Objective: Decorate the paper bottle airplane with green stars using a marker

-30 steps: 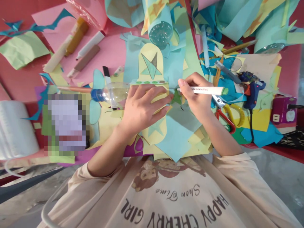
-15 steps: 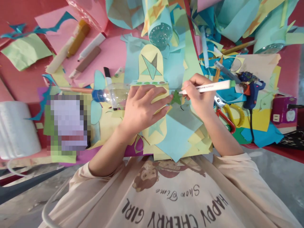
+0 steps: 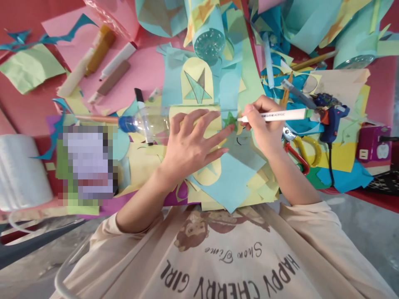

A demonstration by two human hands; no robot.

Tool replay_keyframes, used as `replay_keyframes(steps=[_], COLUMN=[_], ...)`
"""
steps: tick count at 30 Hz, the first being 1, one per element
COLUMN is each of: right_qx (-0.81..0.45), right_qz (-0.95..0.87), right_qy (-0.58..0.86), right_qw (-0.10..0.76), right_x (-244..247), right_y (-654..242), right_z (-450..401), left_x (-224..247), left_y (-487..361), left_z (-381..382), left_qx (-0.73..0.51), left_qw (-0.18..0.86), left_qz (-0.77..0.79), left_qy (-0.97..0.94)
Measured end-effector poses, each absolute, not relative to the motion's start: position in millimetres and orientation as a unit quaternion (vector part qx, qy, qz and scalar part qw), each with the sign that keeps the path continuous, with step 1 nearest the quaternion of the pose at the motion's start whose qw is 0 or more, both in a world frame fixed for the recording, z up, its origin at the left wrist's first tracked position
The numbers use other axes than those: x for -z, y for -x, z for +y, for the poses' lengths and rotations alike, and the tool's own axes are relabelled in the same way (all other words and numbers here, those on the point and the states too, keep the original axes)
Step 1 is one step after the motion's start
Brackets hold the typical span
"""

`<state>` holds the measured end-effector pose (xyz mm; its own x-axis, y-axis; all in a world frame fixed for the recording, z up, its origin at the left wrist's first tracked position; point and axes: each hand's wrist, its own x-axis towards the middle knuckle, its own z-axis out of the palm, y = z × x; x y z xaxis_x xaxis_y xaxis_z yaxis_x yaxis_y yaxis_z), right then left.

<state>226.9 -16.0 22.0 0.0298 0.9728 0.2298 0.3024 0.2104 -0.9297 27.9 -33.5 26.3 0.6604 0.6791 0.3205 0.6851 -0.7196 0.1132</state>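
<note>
A clear plastic bottle (image 3: 152,123) with a blue cap lies on its side, its body wrapped in yellow and pale blue paper. Across it rests my left hand (image 3: 190,143), fingers spread and lying on the wrap. A green star (image 3: 230,119) shows on the pale blue part, just beyond the left fingertips. My right hand (image 3: 264,124) pinches a white acrylic marker (image 3: 283,115) with a green end. The marker's tip is at or very near the star's right side. Beyond the bottle stands a yellow paper tab (image 3: 197,70) bearing a drawn star.
Several markers (image 3: 110,81) lie on pink paper at the left. A blurred-out phone-like object (image 3: 90,162) and a white roll (image 3: 23,170) are nearer. At the right are scissors (image 3: 307,151), a blue glue gun (image 3: 332,124) and a purple box (image 3: 373,143). Other wrapped bottles (image 3: 208,41) stand behind.
The wrapped bottle has turned slightly away; its row of green dots no longer shows and the star sits farther up. My left fingers have shifted right. The marker stays at the star.
</note>
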Motion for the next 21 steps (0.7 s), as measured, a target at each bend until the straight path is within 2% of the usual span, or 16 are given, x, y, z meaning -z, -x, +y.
replay_keyframes(steps=[21], right_qx=[-0.297], right_qz=[-0.628], right_qy=[0.540], right_qw=[0.476], right_x=[-22.0], right_y=[-225.0], right_z=[-16.3], left_x=[-25.9], left_y=[-27.7], left_z=[-33.1], left_qx=[0.176], left_qw=[-0.005], left_qz=[-0.380], left_qy=[0.908])
